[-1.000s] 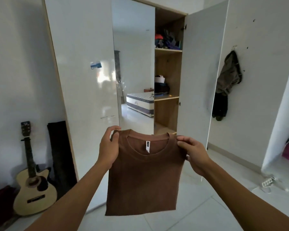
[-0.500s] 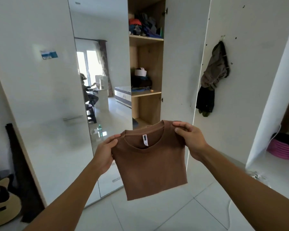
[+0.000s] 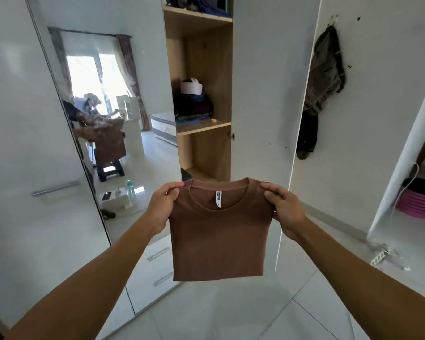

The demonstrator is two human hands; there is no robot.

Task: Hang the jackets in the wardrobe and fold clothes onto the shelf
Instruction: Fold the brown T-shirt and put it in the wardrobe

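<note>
A folded brown T-shirt (image 3: pixel 219 236) hangs in front of me, collar up, with a white label inside the neck. My left hand (image 3: pixel 161 209) pinches its left shoulder and my right hand (image 3: pixel 284 208) pinches its right shoulder. Straight ahead stands the open wardrobe, whose wooden middle shelf (image 3: pixel 204 127) carries dark folded clothes (image 3: pixel 193 106) and a white cap. The top shelf (image 3: pixel 199 15) holds more clothes. A dark jacket (image 3: pixel 325 69) hangs from a hook on the wall to the right.
The wardrobe's white door (image 3: pixel 268 94) stands open at the right of the shelves. A mirror door (image 3: pixel 108 119) at the left reflects the room and a person. Drawers (image 3: pixel 157 266) sit low beneath it. A pink basket (image 3: pixel 417 204) and a power strip (image 3: pixel 380 257) lie on the floor at the right.
I have stepped closer to the wardrobe and turned right; the guitar has left the view. The shirt is level again after a tilt. Both hands keep their hold.
</note>
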